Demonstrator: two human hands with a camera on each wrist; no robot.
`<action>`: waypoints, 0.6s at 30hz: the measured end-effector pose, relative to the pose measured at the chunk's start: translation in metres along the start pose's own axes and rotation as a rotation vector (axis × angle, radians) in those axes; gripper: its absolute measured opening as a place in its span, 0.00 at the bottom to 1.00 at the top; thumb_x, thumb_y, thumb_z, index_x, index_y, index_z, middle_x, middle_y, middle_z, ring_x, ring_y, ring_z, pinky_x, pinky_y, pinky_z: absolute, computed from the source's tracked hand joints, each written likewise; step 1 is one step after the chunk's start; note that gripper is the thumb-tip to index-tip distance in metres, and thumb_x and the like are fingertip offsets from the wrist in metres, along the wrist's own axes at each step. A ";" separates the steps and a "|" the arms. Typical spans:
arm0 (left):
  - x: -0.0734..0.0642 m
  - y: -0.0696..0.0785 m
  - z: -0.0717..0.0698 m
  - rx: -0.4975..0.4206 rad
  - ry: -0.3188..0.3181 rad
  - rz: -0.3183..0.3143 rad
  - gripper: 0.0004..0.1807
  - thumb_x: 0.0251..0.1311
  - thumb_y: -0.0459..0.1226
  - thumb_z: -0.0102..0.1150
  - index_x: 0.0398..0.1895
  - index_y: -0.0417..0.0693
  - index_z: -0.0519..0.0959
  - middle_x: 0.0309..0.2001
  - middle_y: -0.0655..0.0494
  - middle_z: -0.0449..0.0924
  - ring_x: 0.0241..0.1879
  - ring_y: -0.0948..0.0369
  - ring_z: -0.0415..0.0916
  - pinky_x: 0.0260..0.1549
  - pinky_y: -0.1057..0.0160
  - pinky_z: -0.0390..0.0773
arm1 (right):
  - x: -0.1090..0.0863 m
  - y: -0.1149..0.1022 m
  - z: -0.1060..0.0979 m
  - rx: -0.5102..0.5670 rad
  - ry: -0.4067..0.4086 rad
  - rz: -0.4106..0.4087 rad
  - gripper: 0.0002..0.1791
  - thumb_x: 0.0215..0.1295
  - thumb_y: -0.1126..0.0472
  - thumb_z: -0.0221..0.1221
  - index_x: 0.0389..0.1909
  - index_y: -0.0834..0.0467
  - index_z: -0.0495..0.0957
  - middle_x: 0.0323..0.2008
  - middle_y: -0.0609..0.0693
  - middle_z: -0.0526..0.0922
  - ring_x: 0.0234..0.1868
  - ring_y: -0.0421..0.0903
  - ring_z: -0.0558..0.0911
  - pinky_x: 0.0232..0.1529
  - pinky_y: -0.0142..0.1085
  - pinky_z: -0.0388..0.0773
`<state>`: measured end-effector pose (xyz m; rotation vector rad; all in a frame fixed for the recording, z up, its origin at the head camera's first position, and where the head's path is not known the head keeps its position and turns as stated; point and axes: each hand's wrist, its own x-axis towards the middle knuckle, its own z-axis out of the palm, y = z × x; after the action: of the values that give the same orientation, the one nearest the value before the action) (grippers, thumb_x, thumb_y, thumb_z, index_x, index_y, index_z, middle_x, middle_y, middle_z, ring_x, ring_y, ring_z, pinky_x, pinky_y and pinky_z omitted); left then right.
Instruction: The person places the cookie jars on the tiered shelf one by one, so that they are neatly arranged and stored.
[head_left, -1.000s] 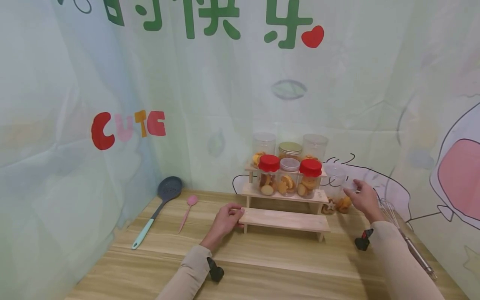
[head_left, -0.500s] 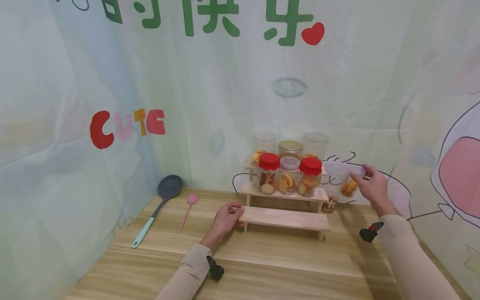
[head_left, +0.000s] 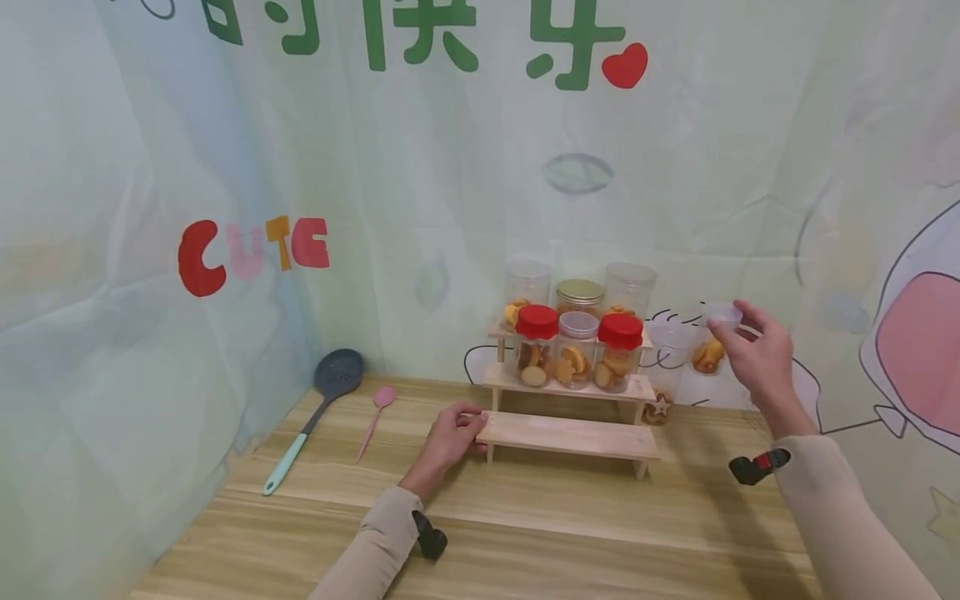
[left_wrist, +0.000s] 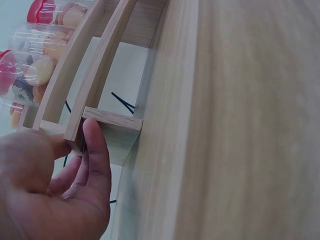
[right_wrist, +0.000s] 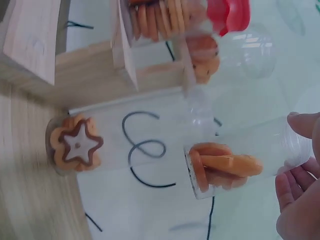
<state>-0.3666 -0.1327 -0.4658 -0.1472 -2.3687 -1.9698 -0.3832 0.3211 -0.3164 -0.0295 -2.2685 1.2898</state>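
My right hand (head_left: 761, 354) grips a clear jar (head_left: 708, 352) by its lidded top, off the table, with orange-brown biscuits in its bottom. Close beside it, a taller clear jar (right_wrist: 107, 142) with a star-topped cookie stands on the table, at the right end of a stepped wooden rack (head_left: 567, 436). With thumb and fingers, my left hand (head_left: 452, 437) pinches the left end of the rack's lowest shelf. On the middle shelf stand two red-lidded jars (head_left: 619, 354) with a clear-lidded jar (head_left: 577, 354) between them. The top shelf bears a gold-lidded jar (head_left: 580, 294) between two clear jars.
A slotted spoon (head_left: 339, 375) with a mint handle and a small pink spoon (head_left: 383, 397) lie on the wooden table (head_left: 525, 533), left of the rack. A printed cloth (head_left: 420, 167) hangs behind and at the sides.
My right hand has lifted the clear biscuit jar off the table, up and to the right, away from the star-cookie jar. My left hand stays on the rack.
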 end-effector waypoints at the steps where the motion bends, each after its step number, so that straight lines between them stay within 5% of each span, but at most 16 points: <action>1: 0.000 0.000 0.000 -0.002 0.000 0.001 0.19 0.81 0.37 0.58 0.63 0.30 0.76 0.49 0.37 0.86 0.33 0.61 0.85 0.36 0.62 0.91 | -0.003 -0.002 0.000 -0.004 0.000 -0.011 0.44 0.78 0.38 0.60 0.85 0.55 0.60 0.81 0.62 0.66 0.77 0.65 0.72 0.70 0.45 0.82; 7: -0.002 0.001 0.000 -0.005 0.007 0.008 0.18 0.81 0.37 0.58 0.63 0.30 0.76 0.49 0.36 0.86 0.34 0.59 0.86 0.36 0.60 0.92 | -0.022 -0.006 0.003 0.025 0.005 -0.106 0.40 0.78 0.43 0.63 0.82 0.58 0.66 0.78 0.64 0.71 0.69 0.58 0.79 0.48 0.14 0.76; 11: 0.000 0.000 0.001 -0.017 0.012 0.014 0.17 0.81 0.35 0.58 0.62 0.28 0.77 0.47 0.36 0.86 0.33 0.60 0.86 0.35 0.61 0.92 | -0.035 -0.006 0.010 0.063 -0.028 -0.122 0.39 0.78 0.45 0.64 0.82 0.57 0.66 0.78 0.63 0.72 0.64 0.49 0.81 0.47 0.13 0.77; 16: 0.001 -0.002 0.002 -0.027 0.013 0.024 0.17 0.80 0.34 0.58 0.61 0.28 0.77 0.47 0.35 0.86 0.33 0.60 0.85 0.34 0.61 0.92 | -0.051 -0.007 0.019 0.082 -0.087 -0.131 0.38 0.79 0.43 0.63 0.83 0.53 0.66 0.78 0.61 0.71 0.70 0.60 0.79 0.50 0.14 0.78; 18: 0.001 -0.001 0.002 -0.021 0.014 0.020 0.17 0.80 0.34 0.58 0.61 0.29 0.77 0.47 0.35 0.87 0.33 0.60 0.85 0.34 0.61 0.92 | -0.058 -0.009 0.022 0.101 -0.103 -0.135 0.38 0.78 0.44 0.64 0.82 0.53 0.67 0.78 0.61 0.71 0.70 0.57 0.80 0.50 0.14 0.78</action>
<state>-0.3682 -0.1312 -0.4674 -0.1561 -2.3290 -1.9815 -0.3410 0.2833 -0.3435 0.2271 -2.2441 1.3597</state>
